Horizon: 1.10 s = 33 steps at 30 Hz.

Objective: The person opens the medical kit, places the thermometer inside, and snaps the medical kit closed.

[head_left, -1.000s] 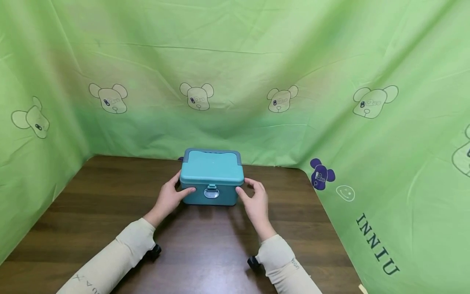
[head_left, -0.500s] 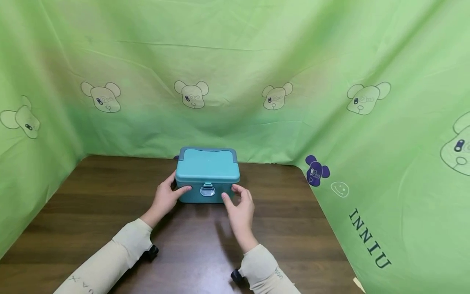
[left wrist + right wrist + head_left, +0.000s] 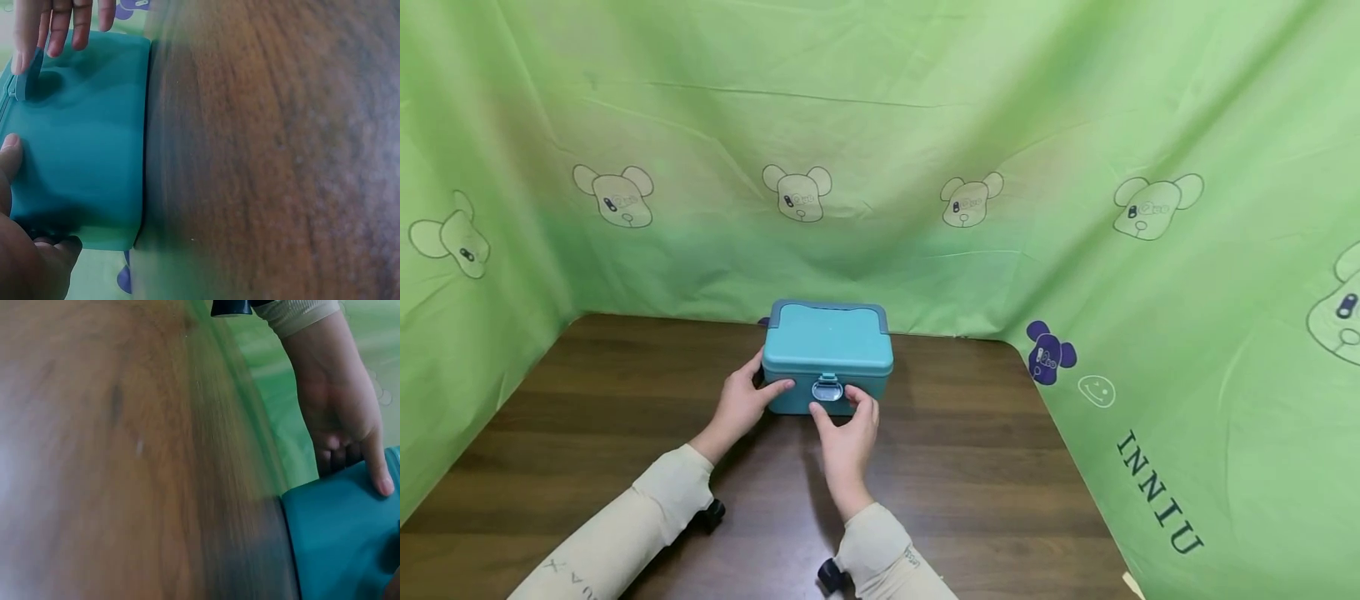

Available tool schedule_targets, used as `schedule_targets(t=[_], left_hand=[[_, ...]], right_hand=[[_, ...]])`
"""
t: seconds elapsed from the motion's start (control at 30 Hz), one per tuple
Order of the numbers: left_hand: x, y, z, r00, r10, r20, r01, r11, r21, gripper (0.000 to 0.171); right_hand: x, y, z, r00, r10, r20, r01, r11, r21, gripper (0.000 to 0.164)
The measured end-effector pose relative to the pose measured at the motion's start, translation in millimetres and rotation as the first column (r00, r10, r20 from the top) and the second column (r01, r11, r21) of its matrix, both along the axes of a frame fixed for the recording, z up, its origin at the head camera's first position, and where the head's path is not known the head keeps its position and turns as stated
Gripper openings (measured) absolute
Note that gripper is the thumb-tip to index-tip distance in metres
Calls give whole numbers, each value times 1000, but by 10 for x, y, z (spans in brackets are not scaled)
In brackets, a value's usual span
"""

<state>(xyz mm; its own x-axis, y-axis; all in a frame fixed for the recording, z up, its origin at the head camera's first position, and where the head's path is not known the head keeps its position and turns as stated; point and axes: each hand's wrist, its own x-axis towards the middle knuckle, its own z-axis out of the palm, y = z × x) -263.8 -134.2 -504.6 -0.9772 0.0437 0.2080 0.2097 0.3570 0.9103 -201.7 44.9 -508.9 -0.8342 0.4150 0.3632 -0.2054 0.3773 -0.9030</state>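
Note:
A teal plastic storage box, its lid down, stands on the wooden table. A grey-blue handle lies folded at the lid's back edge, and a clear latch sits on the front. My left hand holds the box's left end, thumb on the front face and fingers round the side. In front of the latch is my right hand, thumb and forefinger spread apart. One fingertip of this right hand appears to touch the latch in the left wrist view. Only a bit of it shows in the right wrist view.
The dark wood table runs back to a green cloth backdrop printed with bear heads. The cloth also rises along the left and right sides. A small pale object lies at the table's right edge.
My right hand has left the box's right end and moved left along the front to the latch. The left hand keeps its hold, and the box has stayed put.

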Motion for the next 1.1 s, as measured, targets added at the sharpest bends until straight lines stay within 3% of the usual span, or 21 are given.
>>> schedule_targets(t=[0.4,0.7,0.87,1.1], left_hand=[[-14,15,-26,1000,-5,-12,5,1000,1,94],[-2,12,-24,1000,-6,-24,6,1000,29,90],[5,25,-25,1000,-4,-19,5,999,34,87],[14,38,-26,1000,1,-26,0,999,41,86]], right_hand=[[-115,-144,-75,995,-88,41,88,996,0,56],[-101,-204,-56,995,-87,52,89,995,-46,54],[-91,-251,1,994,-108,33,110,988,-106,54],[-82,-310,210,981,-146,127,168,968,-185,56]])
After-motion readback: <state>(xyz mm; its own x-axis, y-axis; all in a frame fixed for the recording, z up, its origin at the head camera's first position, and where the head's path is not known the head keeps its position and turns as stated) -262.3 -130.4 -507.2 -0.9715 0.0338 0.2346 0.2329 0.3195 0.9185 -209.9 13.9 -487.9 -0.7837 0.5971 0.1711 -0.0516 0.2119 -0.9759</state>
